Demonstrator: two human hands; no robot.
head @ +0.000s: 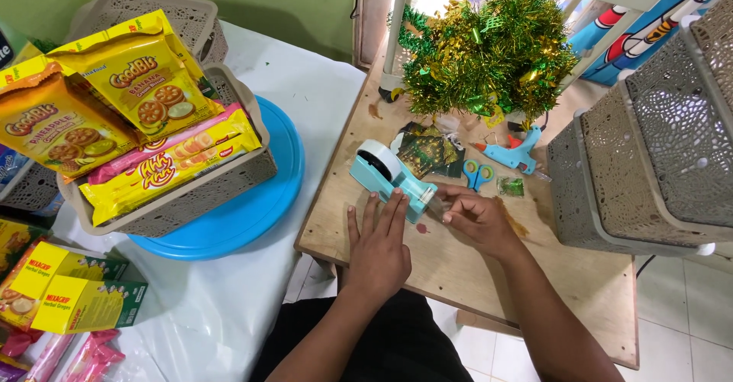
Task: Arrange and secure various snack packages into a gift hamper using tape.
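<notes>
Nearest the camera, the person's left hand [376, 246] lies flat and released on the pale wooden desk [458, 275], its fingertips resting against the near side of a light blue plastic tape dispenser [392, 179] that carries a white roll of tape. Just beside it, the right hand [477, 218] is pinched at the dispenser's cutting end, thumb and fingers closed on what looks like a strip of clear tape, though the strip itself is too faint to make out. To the left, a white plastic sheet [229, 313] covers a lower surface, with yellow and green snack boxes [65, 290] and pink wrapped packets [72, 355] lying at its near corner. Further back on that side, a round blue plastic tray [259, 214] bears a grey perforated plastic basket [229, 179] filled with yellow biscuit packets [122, 107]. Beyond the hands, small blue-handled scissors [479, 174], a light blue glue gun [515, 153] and a few dark printed cards [427, 153] lie close together on the desk. A second grey perforated basket [649, 145] stands on its side at the right edge, crowding the desk. Farthest off, a bundle of green and gold tinsel [489, 50] sits at the desk's back edge.
</notes>
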